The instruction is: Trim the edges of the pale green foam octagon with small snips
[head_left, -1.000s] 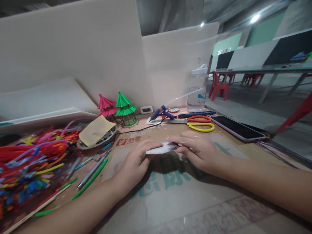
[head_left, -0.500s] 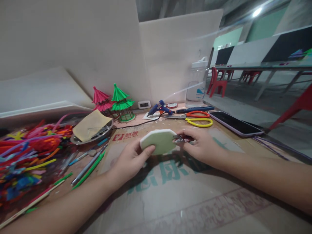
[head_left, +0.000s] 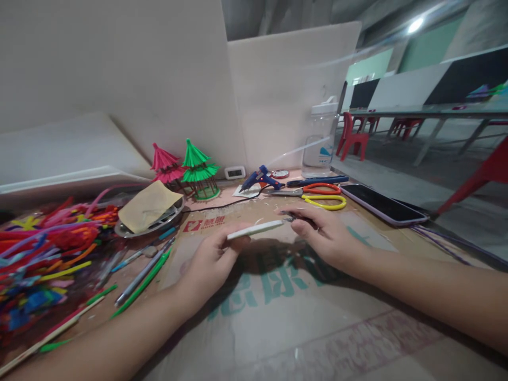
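Observation:
My left hand (head_left: pixel 212 259) is closed on the left end of a thin, flat foam board piece (head_left: pixel 256 229), pale with a white rim. It is seen almost edge-on, held above the cardboard sheet (head_left: pixel 301 323). Between the fingers and thumb of my right hand (head_left: pixel 329 235) is a small dark metal tool (head_left: pixel 288 216), mostly hidden by the fingers; its kind is unclear. Its tip lies at or very close to the right end of the board piece. A thin pale strip or shaving shows just above the board.
Colourful pipe cleaners (head_left: pixel 51 254) crowd the left, beside a metal tray (head_left: pixel 170 216). Behind stand green (head_left: pixel 198 169) and red (head_left: pixel 164 164) pavilion models, a blue glue gun (head_left: pixel 260 177), scissors (head_left: pixel 323 201) and a water bottle (head_left: pixel 319 140). A phone (head_left: pixel 383 203) lies right.
The board piece has tipped from showing its green octagonal face to nearly edge-on. Both hands stay about where they were, the right one still with the metal tool.

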### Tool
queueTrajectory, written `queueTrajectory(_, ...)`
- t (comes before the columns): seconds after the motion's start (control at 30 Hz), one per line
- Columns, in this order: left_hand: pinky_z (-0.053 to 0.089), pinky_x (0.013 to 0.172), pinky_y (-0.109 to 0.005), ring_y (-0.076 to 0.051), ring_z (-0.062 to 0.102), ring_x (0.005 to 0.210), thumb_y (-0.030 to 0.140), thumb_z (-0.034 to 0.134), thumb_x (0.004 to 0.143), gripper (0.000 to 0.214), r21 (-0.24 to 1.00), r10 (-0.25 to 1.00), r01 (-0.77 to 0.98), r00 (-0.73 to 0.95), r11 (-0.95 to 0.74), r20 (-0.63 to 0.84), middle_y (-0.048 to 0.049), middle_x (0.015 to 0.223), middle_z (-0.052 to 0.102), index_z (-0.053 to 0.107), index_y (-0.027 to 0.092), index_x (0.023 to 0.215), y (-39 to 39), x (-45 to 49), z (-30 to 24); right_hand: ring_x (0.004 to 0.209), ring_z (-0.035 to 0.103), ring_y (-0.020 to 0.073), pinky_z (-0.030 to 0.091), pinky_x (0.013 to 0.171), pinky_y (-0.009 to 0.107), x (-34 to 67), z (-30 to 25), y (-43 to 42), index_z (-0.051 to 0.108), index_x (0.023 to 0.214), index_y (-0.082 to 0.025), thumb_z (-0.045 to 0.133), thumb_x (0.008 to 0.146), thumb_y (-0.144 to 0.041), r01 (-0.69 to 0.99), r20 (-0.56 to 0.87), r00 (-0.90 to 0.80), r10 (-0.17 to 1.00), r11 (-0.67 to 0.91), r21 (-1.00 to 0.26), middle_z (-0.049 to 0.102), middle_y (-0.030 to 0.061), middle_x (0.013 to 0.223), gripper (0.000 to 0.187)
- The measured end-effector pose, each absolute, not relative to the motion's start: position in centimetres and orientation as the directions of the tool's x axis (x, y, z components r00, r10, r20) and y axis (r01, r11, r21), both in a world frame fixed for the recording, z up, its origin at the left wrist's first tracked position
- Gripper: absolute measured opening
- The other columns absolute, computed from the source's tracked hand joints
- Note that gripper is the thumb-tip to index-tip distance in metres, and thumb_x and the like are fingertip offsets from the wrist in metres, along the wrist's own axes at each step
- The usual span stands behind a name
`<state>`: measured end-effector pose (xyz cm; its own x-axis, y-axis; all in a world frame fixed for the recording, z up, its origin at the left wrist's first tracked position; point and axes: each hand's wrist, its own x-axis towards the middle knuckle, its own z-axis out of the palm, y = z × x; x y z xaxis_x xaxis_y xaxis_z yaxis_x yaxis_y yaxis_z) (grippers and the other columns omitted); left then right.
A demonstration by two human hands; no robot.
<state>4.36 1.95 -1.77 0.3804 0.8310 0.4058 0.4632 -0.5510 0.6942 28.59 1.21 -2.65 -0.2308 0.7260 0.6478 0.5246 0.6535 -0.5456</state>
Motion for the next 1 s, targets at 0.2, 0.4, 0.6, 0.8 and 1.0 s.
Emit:
queueTrajectory(0.2,0.05,0.099,-0.035,-0.02,0.065,0.11,0.019,0.049,0.09,0.029,0.591,0.761,0.479,0.425,-0.649,0.491,-0.0055,0.116,0.071,0.067,0.02,0.113,2.32,3.95,-2.35,0.099,0.066,0.0216,0.05,0.086,0.036,28.81,-2.57,1.39,0.068,0.113,-0.019,0.047,0.097,-0.035,0.567,0.706,-0.32,0.632,0.725,-0.392,0.073,0.0077,0.105,0.03)
queueTrajectory(0.4,0.051,0.096,-0.035,-0.021,0.067,0.106,0.016,0.049,0.088,0.03,0.568,0.749,0.488,0.449,-0.663,0.487,-0.0063,0.112,0.072,0.067,0.02,0.11,2.49,3.88,-2.07,0.083,0.062,0.0207,0.047,0.074,0.034,28.91,-2.23,1.2,0.07,0.109,-0.019,0.047,0.097,-0.033,0.599,0.721,-0.406,0.561,0.759,-0.253,0.07,0.0068,0.086,0.029)
queueTrajectory(0.6,0.05,0.097,-0.035,-0.021,0.066,0.107,0.015,0.048,0.087,0.032,0.544,0.726,0.481,0.469,-0.687,0.503,-0.0061,0.113,0.072,0.067,0.022,0.111,2.72,3.78,-2.28,0.083,0.06,0.0195,0.045,0.074,0.032,29.18,-2.39,1.27,0.069,0.112,-0.02,0.049,0.098,-0.034,0.585,0.721,-0.426,0.547,0.774,-0.241,0.069,0.0061,0.086,0.029)
queueTrajectory(0.8,0.05,0.096,-0.035,-0.02,0.066,0.106,0.016,0.048,0.088,0.03,0.544,0.736,0.495,0.475,-0.677,0.483,-0.007,0.112,0.072,0.067,0.02,0.11,2.65,3.81,-2.17,0.081,0.06,0.0192,0.045,0.073,0.032,29.19,-2.36,1.31,0.07,0.111,-0.019,0.049,0.097,-0.031,0.573,0.72,-0.429,0.545,0.78,-0.249,0.069,0.006,0.085,0.027)
queueTrajectory(1.0,0.052,0.094,-0.036,-0.021,0.067,0.103,0.018,0.049,0.088,0.028,0.551,0.741,0.497,0.477,-0.671,0.472,-0.0081,0.111,0.072,0.067,0.019,0.11,2.71,3.77,-2.07,0.08,0.061,0.019,0.045,0.071,0.031,29.07,-2.34,1.38,0.07,0.109,-0.019,0.049,0.098,-0.031,0.557,0.73,-0.432,0.529,0.793,-0.246,0.069,0.0063,0.085,0.027)
